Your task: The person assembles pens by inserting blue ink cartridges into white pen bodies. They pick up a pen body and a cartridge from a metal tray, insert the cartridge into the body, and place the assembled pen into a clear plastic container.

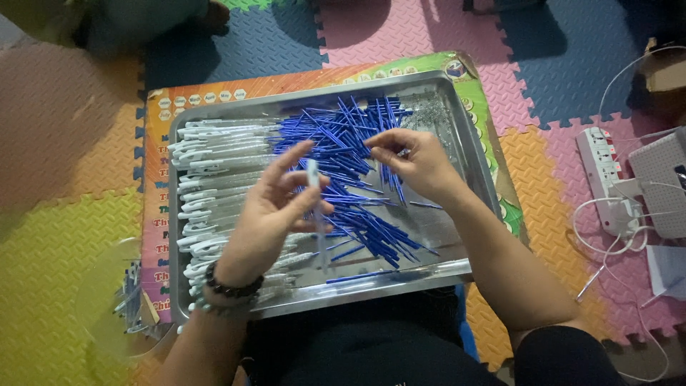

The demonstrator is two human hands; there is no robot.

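A: What does the left hand (275, 207) hold?

B: It holds one white pen barrel (314, 187). The thumb and the first fingers pinch it near its top, and the barrel stands almost upright, with the lower end pointing down toward the person. A dark bead bracelet (230, 287) sits on the wrist below this hand.

A: And the right hand (414, 163)?

B: The fingers are curled together, and the tips pinch something small over the blue refills (350, 179). I think it is one refill, but it is too small and blurred, so I cannot tell for sure. The hand is partly closed, not flat.

A: Where are the things around the hands?

B: Both hands are above a metal tray (464, 143). The heap of blue refills lies directly under and between the two hands, and it spreads below the right hand toward the person. To the left of the left hand there is a row of white pen barrels (214, 154), lying side by side along the tray. Behind the right hand, in the far corner of the tray, I see a small pile of thin metal pieces (432, 114), maybe springs.

A: What is under the tray?

B: A colourful printed board (153, 236), and under it foam mats of many colours (64, 243). Far to the right of the right hand, a white power strip (604, 168) with cables lies on the mat.
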